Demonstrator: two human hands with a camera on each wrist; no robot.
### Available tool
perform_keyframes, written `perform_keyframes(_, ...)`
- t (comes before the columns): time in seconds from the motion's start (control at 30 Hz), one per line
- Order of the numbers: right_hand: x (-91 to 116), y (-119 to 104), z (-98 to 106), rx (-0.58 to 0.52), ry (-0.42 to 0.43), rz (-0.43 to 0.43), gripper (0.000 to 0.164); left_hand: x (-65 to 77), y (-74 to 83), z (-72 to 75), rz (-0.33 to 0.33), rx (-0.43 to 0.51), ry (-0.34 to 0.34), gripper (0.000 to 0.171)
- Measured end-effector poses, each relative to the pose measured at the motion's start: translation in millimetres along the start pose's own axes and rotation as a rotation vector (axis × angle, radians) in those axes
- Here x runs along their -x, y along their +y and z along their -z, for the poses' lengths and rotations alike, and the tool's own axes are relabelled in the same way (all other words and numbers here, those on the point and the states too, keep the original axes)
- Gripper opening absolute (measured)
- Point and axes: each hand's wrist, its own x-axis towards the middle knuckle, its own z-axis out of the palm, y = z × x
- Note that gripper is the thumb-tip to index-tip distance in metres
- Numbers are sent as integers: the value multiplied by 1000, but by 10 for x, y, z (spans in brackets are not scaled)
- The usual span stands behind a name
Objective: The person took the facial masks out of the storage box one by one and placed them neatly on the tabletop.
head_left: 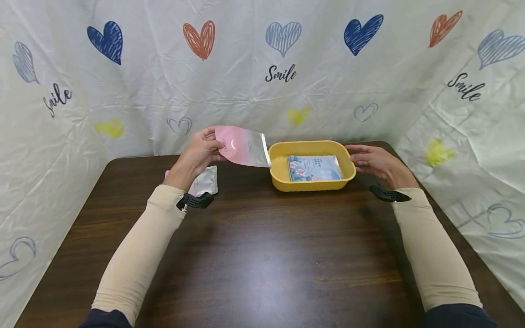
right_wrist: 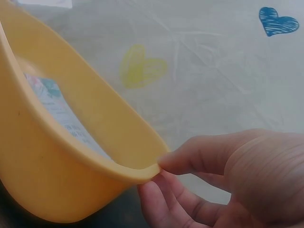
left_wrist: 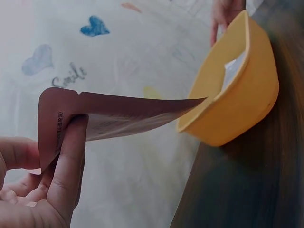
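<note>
My left hand [head_left: 199,152] pinches a flat pink-and-silver foil packet [head_left: 242,146] by its pink end, thumb on the near face and fingers behind. Held above the table, the packet points right, its silver end overlapping the left rim of a yellow plastic basket [head_left: 313,186] in the head view. Inside the basket lies a blue flowered packet [head_left: 315,167]. At the basket's right end, my right hand [head_left: 379,164] grips the rim; in the right wrist view the thumb [right_wrist: 190,154] meets the edge, with fingers [right_wrist: 154,202] just below it.
Another packet, white and pink [head_left: 206,181], lies on the dark wooden table [head_left: 262,241], partly hidden behind the left wrist. A pale cloth [head_left: 234,91] printed with hearts hangs behind the table and along its sides.
</note>
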Motion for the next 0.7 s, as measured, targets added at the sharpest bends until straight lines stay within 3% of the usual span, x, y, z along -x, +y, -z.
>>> perform_keyframes(0.3,19,-6,-4,-6,-9,7,62,104,9,241,14,-42,53,51)
perform_keyframes(0.7,47,-25,-8,-11,-11,20,61,70,-274,406,90,-55,0,50)
